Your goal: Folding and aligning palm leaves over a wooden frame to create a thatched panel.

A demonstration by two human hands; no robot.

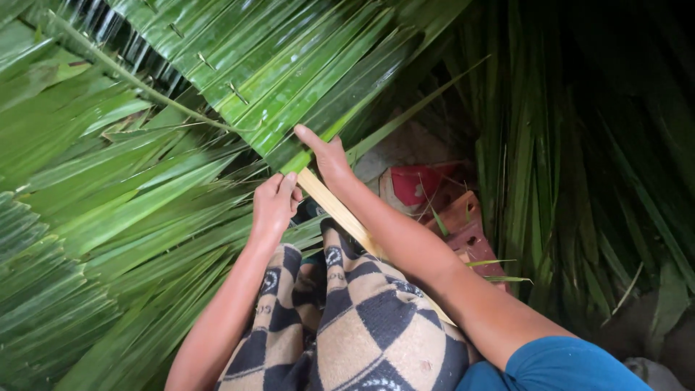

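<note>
Checked cloth [362,318], pale flat stick [333,206], hands pressing glossy ribbed leaves [289,80]

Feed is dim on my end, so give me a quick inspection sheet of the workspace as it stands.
Surface: no table; work rests over the lap in checked cloth.
Job's things: pale flat strip running along the lap into folded green palm leaves pinned in a row with thin slivers.
Clutter: red plastic stool and loose leaf blades on the right.
Grippers: left hand grips the strip's end; right hand presses on the leaf fold.
Cables: nothing seen.
Surroundings: overlapping palm fronds at left; dark at right.
</note>
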